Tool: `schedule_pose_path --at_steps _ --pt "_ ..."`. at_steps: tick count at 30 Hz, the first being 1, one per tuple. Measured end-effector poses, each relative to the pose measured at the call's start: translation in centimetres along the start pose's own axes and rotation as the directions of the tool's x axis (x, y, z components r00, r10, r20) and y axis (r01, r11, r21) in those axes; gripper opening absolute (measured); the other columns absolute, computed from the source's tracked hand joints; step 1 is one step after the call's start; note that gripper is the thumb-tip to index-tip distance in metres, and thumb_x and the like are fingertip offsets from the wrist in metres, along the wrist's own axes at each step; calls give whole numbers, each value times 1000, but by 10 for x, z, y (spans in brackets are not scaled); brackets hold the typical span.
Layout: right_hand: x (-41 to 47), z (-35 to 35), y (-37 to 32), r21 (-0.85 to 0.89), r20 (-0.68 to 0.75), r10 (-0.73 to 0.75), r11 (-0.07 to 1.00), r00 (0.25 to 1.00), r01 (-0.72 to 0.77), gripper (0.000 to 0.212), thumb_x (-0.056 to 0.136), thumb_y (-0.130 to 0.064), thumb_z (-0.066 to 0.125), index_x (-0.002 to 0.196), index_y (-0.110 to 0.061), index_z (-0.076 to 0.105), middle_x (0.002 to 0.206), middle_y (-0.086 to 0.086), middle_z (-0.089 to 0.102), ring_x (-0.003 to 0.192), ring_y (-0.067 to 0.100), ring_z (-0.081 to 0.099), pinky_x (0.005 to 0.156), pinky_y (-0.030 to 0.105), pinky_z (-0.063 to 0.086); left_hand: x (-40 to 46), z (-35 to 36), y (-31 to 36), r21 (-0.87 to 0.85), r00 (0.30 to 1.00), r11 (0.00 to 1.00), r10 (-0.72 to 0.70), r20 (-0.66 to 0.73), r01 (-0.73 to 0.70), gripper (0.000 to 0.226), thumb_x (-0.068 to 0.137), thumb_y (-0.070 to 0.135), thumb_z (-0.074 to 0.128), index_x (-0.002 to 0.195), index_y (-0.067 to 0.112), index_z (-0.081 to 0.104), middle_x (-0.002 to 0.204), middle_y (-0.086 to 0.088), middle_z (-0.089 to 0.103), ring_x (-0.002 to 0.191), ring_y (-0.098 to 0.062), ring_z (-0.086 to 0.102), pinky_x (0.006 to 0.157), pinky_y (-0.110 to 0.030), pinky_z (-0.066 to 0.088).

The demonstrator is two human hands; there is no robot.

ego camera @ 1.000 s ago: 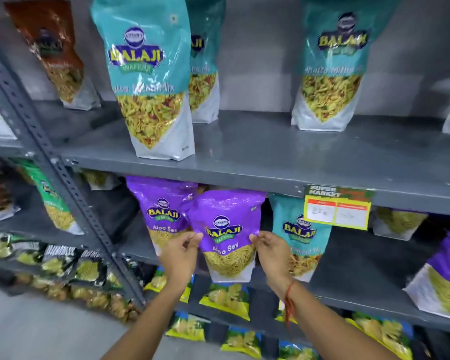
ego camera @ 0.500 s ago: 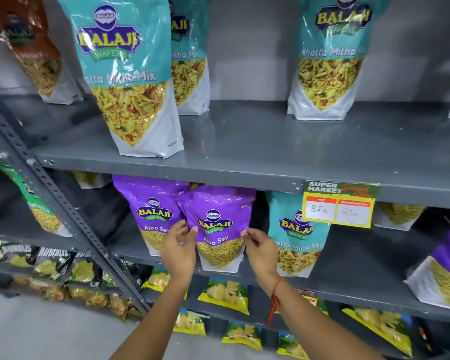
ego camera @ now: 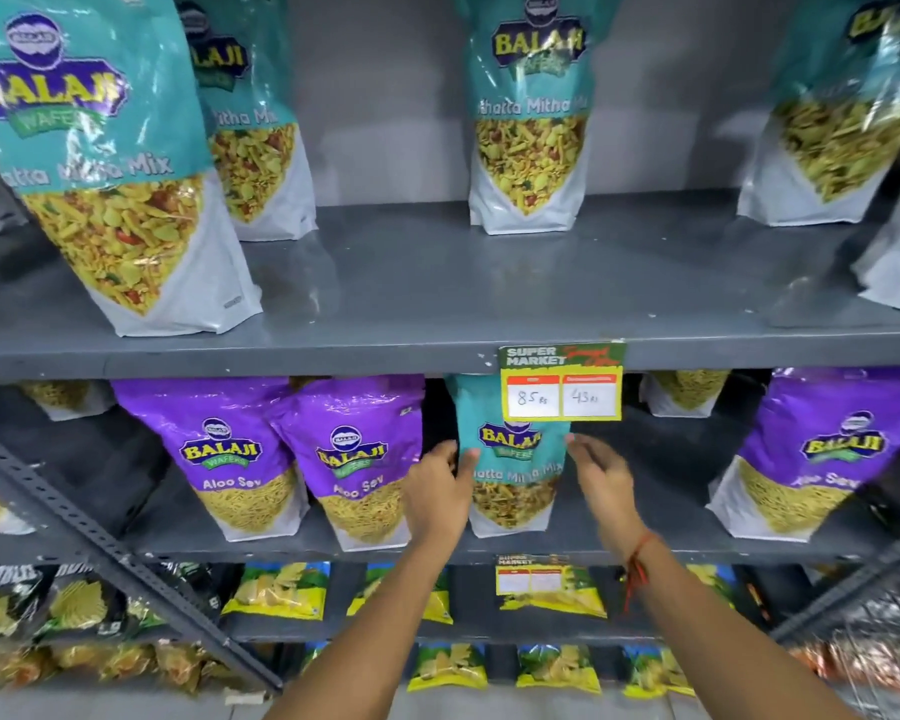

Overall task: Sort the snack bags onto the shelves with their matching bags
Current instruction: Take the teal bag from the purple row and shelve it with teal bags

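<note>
We have a teal Khatta Mitha Mix bag (ego camera: pixel 513 459) standing on the middle shelf (ego camera: pixel 645 556), just right of two purple Aloo Sev bags (ego camera: pixel 357 459), so it sits among the wrong kind. Our left hand (ego camera: pixel 440 491) touches its left edge with a wide grip; our right hand (ego camera: pixel 601 478) hovers open beside its right edge, holding nothing. We judge the pouch light, glossy and slippery, with crushable contents, so we would clasp both side edges gently. Its matches stand on the upper shelf (ego camera: pixel 437 283).
</note>
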State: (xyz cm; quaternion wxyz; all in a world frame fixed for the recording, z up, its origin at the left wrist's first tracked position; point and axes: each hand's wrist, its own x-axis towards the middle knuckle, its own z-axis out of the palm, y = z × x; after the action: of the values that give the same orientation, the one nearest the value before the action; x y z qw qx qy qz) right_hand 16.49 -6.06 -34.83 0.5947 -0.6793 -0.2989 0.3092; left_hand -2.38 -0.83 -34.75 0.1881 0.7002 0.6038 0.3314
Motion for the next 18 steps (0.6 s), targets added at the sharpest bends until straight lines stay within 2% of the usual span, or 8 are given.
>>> schedule_pose_path --at_steps 2,5,7,8,10,12,15,18 --pt "4 -4 8 -69 61 -83 994 995 88 11 91 -24 66 88 -15 72 93 5 72 91 18 65 62 7 46 2 5 3 35 1000 999 -2 -20 3 46 92 57 48 88 16 67 81 -10 75 75 -33 70 51 -33 42" --pt "-1 -7 12 -228 47 -211 949 976 216 19 90 -25 67 84 -10 76 85 10 76 73 12 65 53 5 41 -2 6 2 4 999 1000 -13 -42 13 41 92 49 55 77 13 65 75 -13 73 68 -33 67 49 -33 37" --pt "-11 -11 10 -302 16 -262 919 965 254 21 90 -24 67 87 -5 77 84 11 77 69 11 64 51 5 40 -12 1 1 -49 999 999 3 -33 -5 42 91 45 58 66 12 60 60 -8 66 53 -23 57 46 -31 30" --pt "-19 -13 8 -316 4 -273 913 962 260 20 90 -22 68 87 -5 78 84 10 77 70 12 65 53 7 41 -21 -4 0 -74 999 997 23 -31 -25 44 91 42 60 59 14 53 51 -3 56 46 -16 47 45 -31 24" --pt "-38 -21 7 -319 1 -285 908 958 271 17 89 -20 68 83 -8 79 79 7 78 71 15 68 60 22 49 -41 -15 1 -94 996 992 76 -35 -79 52 91 39 63 52 22 34 44 3 34 42 -6 32 44 -31 16" --pt "-60 -31 8 -333 21 -283 902 959 274 18 89 -21 68 75 -13 76 71 3 76 68 13 69 61 33 52 -63 -26 -3 -118 992 986 116 -40 -120 56 90 37 65 51 28 26 43 4 26 41 -6 28 44 -28 16" --pt "-96 -49 7 -339 106 -296 887 949 314 27 89 -30 65 71 -11 69 63 5 70 57 3 56 60 39 50 -99 -42 -12 -231 993 966 109 -49 -117 53 87 37 68 49 32 32 44 3 36 43 -6 32 45 -24 21" --pt "-132 -64 -11 -295 121 -381 868 917 399 21 87 -26 67 72 -11 72 71 -7 75 62 6 65 62 38 53 -131 -65 -10 -370 992 921 102 -71 -121 45 82 54 61 54 21 48 50 -2 43 49 -4 32 48 -29 28"
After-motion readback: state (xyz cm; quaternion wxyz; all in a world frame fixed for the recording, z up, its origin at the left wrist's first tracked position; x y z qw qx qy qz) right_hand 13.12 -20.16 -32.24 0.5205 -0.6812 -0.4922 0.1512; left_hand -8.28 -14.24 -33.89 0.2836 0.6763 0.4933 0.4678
